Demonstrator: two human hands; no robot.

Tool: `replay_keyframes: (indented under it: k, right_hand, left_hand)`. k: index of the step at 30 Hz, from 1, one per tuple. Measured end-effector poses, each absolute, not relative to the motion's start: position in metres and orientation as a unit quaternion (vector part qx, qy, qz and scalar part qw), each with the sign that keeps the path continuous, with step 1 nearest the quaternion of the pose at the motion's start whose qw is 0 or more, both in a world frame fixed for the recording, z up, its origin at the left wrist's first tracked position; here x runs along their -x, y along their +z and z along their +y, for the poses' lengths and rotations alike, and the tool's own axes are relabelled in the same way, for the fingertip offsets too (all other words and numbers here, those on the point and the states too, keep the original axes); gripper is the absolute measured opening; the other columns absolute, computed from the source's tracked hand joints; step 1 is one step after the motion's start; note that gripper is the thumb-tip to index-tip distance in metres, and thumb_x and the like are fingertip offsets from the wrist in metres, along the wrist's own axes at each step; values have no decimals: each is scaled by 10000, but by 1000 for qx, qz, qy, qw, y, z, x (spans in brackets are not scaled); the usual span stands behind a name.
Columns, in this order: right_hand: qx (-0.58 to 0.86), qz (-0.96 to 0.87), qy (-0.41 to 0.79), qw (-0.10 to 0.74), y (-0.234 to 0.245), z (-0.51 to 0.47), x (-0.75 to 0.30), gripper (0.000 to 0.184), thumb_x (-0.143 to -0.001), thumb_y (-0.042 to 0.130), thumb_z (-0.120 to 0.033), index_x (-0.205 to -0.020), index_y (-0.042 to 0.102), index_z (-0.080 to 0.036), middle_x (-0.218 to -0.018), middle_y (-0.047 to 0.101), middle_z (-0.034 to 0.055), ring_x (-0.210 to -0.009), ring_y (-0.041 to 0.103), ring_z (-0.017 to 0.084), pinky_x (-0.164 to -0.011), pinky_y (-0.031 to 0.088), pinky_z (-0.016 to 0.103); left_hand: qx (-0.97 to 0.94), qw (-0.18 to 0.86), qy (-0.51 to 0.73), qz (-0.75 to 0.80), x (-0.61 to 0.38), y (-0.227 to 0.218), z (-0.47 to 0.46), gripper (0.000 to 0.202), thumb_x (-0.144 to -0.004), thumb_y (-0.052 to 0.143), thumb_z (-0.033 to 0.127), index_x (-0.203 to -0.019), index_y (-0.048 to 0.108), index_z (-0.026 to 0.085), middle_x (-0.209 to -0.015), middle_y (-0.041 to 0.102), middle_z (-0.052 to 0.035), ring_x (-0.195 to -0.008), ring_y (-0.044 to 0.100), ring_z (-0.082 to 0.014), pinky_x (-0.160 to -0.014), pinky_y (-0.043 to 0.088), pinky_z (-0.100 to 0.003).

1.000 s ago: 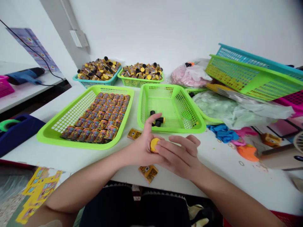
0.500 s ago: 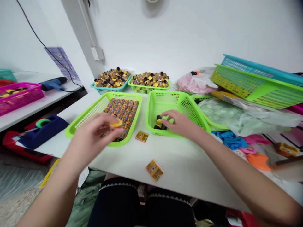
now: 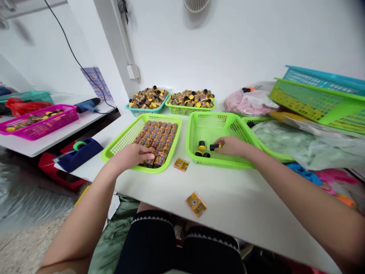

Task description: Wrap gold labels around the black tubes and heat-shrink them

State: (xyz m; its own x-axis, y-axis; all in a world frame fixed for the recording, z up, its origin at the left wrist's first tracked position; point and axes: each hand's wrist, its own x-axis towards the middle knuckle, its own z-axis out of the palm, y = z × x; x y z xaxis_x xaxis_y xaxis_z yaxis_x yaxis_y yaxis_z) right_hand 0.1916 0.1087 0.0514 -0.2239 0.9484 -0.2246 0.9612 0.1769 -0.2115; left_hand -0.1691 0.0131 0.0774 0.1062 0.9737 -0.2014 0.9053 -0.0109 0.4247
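My left hand [image 3: 133, 156] is down in the left green basket [image 3: 110, 152], its thumb and fingers closed around a small labelled jar [image 3: 151, 152] at the near end of the rows. Several such jars [image 3: 158, 137] lie packed side by side there, printed labels upward. Over the right green basket [image 3: 211, 161], my right hand [image 3: 231, 146] pinches a small black-and-yellow jar [image 3: 215, 147] lying sideways in its fingertips. Beside that hand, several loose jars [image 3: 202, 145] with black or yellow ends rest on the basket floor. Part of the held jar is covered by my fingers.
Two flat printed pieces [image 3: 181, 164] lie on the white table [image 3: 171, 190]. Behind stand a blue basket [image 3: 146, 111] and a green basket [image 3: 190, 110] heaped with jars. A tape dispenser [image 3: 81, 154] sits left; plastic bags [image 3: 299, 140] and stacked baskets [image 3: 319, 101] crowd the right.
My left hand has lowered a yellow-ended jar from above the left basket into its rows. My right hand has lifted a jar off the basket floor. The view has shifted left.
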Motion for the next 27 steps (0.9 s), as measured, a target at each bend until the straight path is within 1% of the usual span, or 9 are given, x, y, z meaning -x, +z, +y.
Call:
replay_keyframes:
  k: [3, 7, 9, 11, 14, 16, 20, 23, 27]
  right_hand:
    - [-630, 728, -216, -162, 63, 87, -202, 400, -813, 661, -398, -1160, 651, -200, -1069, 704, 88, -848, 700, 222, -600, 484, 279]
    - [-557, 644, -291, -436, 54, 52, -214, 458, -728, 759, -473, -1083, 585, -242, -850, 678, 37, -662, 662, 189, -467, 434, 270]
    - [-505, 623, -274, -531, 43, 39, -219, 392, -725, 778, -431, -1015, 579, -259, -770, 645, 13, -657, 651, 184, -535, 499, 302]
    - [-455, 625, -231, -591, 33, 32, -224, 340, -730, 791, -362, -989, 588, -274, -806, 632, 15, -726, 660, 186, -671, 560, 346]
    - [-412, 648, -181, -614, 24, 28, -228, 338, -722, 808, -286, -994, 606, -290, -935, 616, 33, -800, 661, 183, -794, 581, 380]
    - [-399, 655, -181, -615, 22, 28, -229, 338, -727, 808, -277, -999, 609, -298, -979, 602, 36, -808, 661, 180, -806, 589, 384]
    - [-387, 671, -194, -601, 21, 27, -227, 312, -752, 795, -290, -1006, 614, -299, -979, 589, 37, -812, 663, 182, -804, 605, 386]
    - [-373, 692, -190, -588, 21, 23, -223, 299, -771, 780, -257, -1023, 624, -301, -1000, 580, 40, -823, 656, 176, -795, 608, 371]
    - [-354, 722, -162, -572, 19, 21, -220, 310, -780, 761, -196, -1049, 639, -293, -1031, 571, 35, -798, 629, 148, -756, 598, 336]
  left_hand:
    - [-731, 201, 69, 648, 164, 78, 8, 418, -884, 551, 483, -1201, 719, 268, -1233, 714, -34, -1049, 682, -271, -934, 490, -338]
    - [-725, -22, 214, 655, 141, 73, -20, 455, -950, 526, 402, -1327, 605, 161, -1227, 680, -147, -1094, 656, -289, -954, 506, -410]
    - [-769, -94, 299, 558, 119, 61, -42, 341, -994, 477, 322, -1261, 625, 170, -1184, 693, -112, -1081, 661, -216, -969, 512, -342]
    - [-860, -82, 272, 423, 95, 39, -64, 320, -1026, 415, 304, -1233, 627, 183, -1183, 707, -78, -1094, 663, -162, -963, 519, -277]
    - [-935, -92, 140, 313, 65, -6, -93, 495, -1013, 406, 451, -1321, 571, 100, -1358, 625, -137, -1261, 587, -234, -1043, 496, -367]
    - [-940, -130, 98, 300, 57, -28, -109, 484, -1020, 411, 377, -1346, 543, 44, -1407, 578, -157, -1309, 549, -263, -1075, 472, -403]
    - [-939, -161, 79, 294, 62, -31, -126, 408, -977, 337, 102, -1283, 592, 20, -1327, 637, -160, -1222, 624, -241, -1008, 522, -339]
    - [-934, -174, 91, 297, 65, -19, -116, 426, -931, 316, 20, -1226, 622, -1, -1229, 691, -179, -1104, 693, -224, -916, 572, -305]
    - [-927, -161, 103, 324, 58, -16, -85, 391, -898, 373, -5, -1178, 645, -8, -1178, 710, -198, -1033, 722, -247, -874, 603, -341]
